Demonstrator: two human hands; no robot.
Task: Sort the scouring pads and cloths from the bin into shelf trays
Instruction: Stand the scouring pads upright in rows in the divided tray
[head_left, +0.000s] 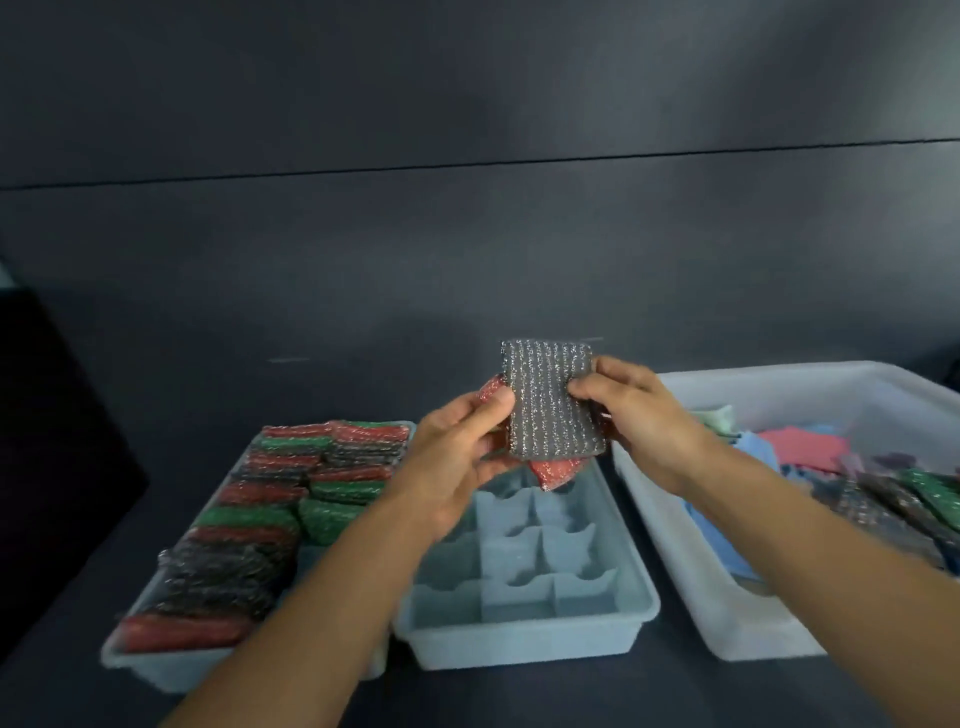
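Scouring pads: both hands pinch them above the divided tray (524, 639), left hand (457, 452) on red pad (553, 473), right hand (628, 410) on grey pad (550, 400). I'd peel them apart, then drop them left of it.

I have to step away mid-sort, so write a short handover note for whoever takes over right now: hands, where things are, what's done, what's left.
Left hand and right hand together hold a grey scouring pad upright above the middle tray; a red pad sits behind it in the same grip.
Left tray: packed with rows of red, green and dark pads.
Middle tray: divided into compartments, nothing in them yet.
Bin on the right: cloths in pink, blue and pale green, plus more dark and green pads.
Done: most pads are trayed.
Left: place the two held pads, then sort the rest of the bin.
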